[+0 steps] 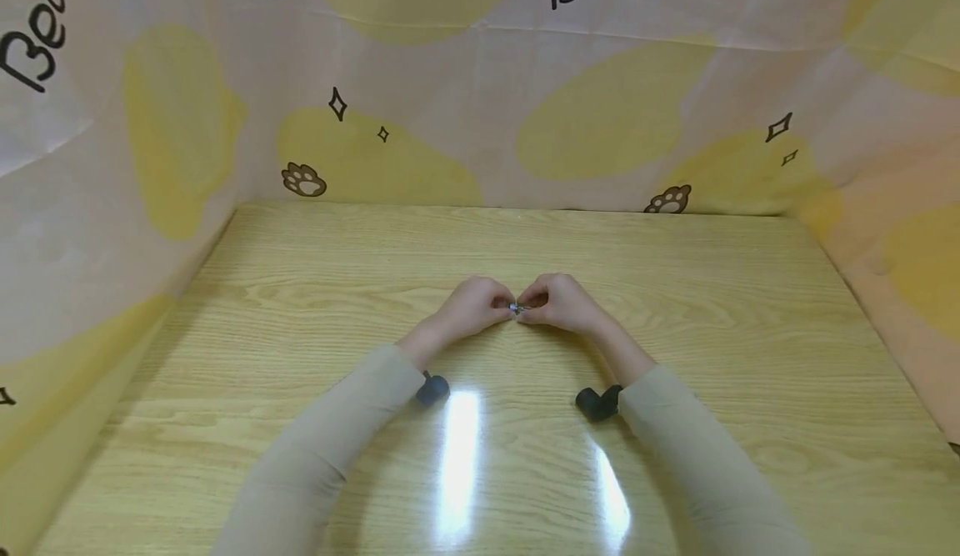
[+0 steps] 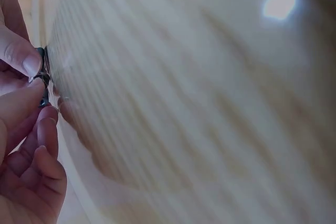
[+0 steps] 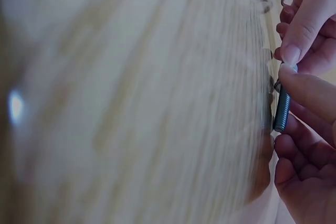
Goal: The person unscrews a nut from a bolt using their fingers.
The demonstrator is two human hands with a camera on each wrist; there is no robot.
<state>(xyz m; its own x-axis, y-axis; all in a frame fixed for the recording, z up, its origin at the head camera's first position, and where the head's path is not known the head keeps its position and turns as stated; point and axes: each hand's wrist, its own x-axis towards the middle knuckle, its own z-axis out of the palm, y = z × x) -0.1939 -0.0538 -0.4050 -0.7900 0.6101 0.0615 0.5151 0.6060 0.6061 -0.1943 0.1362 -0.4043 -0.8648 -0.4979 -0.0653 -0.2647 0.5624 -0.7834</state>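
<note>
My left hand (image 1: pixel 472 306) and right hand (image 1: pixel 564 302) meet over the middle of the table, fingertips close together. Between them is a small dark blue-green threaded rod (image 3: pixel 282 113), tiny and partly covered by fingers in the head view. Both hands pinch it, with the two thumb tips side by side in the right wrist view. One ridged end pokes out toward the right palm. A small metal ring (image 3: pixel 283 1) shows beside the left fingers; its link to the rod is hidden. Dark glinting parts of the rod (image 2: pixel 44 80) show in the left wrist view.
The glossy wood-grain table (image 1: pixel 300 289) reflects bright lights near its front. A patterned cloth (image 1: pixel 450 106) walls the back and both sides. Black wrist cameras (image 1: pixel 597 404) sit under both sleeved forearms, close above the table.
</note>
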